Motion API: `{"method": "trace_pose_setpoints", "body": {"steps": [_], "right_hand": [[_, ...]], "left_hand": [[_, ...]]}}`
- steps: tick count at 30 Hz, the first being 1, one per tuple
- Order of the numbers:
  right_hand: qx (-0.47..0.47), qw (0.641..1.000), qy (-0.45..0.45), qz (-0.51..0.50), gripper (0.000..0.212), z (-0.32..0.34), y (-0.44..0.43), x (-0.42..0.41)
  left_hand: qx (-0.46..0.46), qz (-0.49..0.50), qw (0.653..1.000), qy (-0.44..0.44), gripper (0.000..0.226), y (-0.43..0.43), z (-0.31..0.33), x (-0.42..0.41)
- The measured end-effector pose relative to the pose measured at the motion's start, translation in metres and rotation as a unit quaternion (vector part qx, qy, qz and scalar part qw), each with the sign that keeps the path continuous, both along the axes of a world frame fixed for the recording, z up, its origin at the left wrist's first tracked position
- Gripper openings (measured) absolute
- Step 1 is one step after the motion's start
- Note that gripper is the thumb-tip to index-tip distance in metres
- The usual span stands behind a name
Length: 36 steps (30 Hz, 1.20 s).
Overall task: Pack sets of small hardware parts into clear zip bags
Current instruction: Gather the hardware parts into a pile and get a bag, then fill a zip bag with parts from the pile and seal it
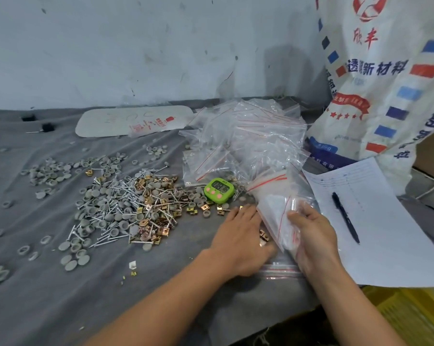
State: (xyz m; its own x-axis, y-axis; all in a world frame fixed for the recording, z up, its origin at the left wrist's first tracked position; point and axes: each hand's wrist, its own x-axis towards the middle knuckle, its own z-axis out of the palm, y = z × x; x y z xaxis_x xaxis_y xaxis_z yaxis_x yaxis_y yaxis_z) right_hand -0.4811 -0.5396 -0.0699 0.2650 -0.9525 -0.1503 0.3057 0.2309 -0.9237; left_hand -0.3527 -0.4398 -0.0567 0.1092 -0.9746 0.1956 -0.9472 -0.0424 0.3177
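Note:
A heap of hardware lies on the grey cloth: silver screws [126, 196], grey round caps [96, 208] and brass-coloured clips [148, 226]. My right hand [313, 233] grips a stack of clear zip bags [275, 203] with red seal lines, tilted up towards the left. Palm down, my left hand [238, 236] rests on the cloth beside the stack with its fingers straight, over a few brass clips [263, 235]. Another flat zip bag [280, 269] lies under both wrists.
A big pile of empty zip bags [245, 136] sits behind a green digital timer [219, 190]. A paper sheet [375, 221] with a black pen [345, 217] lies at right, below a printed woven sack [375, 78]. A yellow crate [415, 318] is at the lower right.

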Motion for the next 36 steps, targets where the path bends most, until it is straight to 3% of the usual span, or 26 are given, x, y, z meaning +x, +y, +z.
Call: {"method": "trace_pose_setpoints", "body": {"steps": [2,6,12,17,21,24,26,28,32,36], "right_hand": [[0.002,1.000,-0.004,0.003,0.025,-0.002,-0.001,-0.001],[-0.007,1.000,0.003,0.015,0.025,-0.003,-0.002,-0.003],[0.009,1.000,0.008,0.022,0.036,-0.007,-0.005,-0.005],[0.007,1.000,0.003,0.023,0.028,-0.004,-0.003,-0.005],[0.020,0.999,-0.023,0.014,0.023,-0.002,-0.003,-0.007],[0.020,0.999,-0.036,0.016,0.024,-0.001,-0.001,-0.007],[0.011,0.999,-0.036,0.014,0.027,-0.001,-0.001,-0.006],[0.005,0.999,-0.035,0.016,0.028,-0.001,-0.001,-0.006],[-0.014,0.999,-0.018,0.036,0.027,-0.003,0.000,-0.006],[-0.045,0.997,0.028,0.054,0.031,-0.005,0.002,-0.009]], "left_hand": [[-0.010,0.010,1.000,-0.017,0.056,-0.001,-0.008,0.002],[-0.056,0.020,0.998,-0.019,0.018,0.016,-0.010,0.033],[-0.062,0.082,0.989,-0.110,0.005,0.062,-0.003,0.119],[-0.041,0.113,0.980,-0.158,0.008,0.069,0.009,0.150],[-0.049,0.208,0.963,-0.164,0.023,0.061,0.022,0.135],[-0.109,0.116,0.975,-0.153,0.020,0.044,0.024,0.071],[-0.093,0.028,0.994,-0.055,0.025,0.020,0.018,0.027],[-0.042,0.021,0.999,0.004,0.030,-0.004,0.009,0.002],[-0.037,0.022,0.998,-0.047,0.019,-0.013,-0.002,0.015],[-0.061,0.026,0.993,-0.102,0.010,0.030,-0.007,0.084]]}}
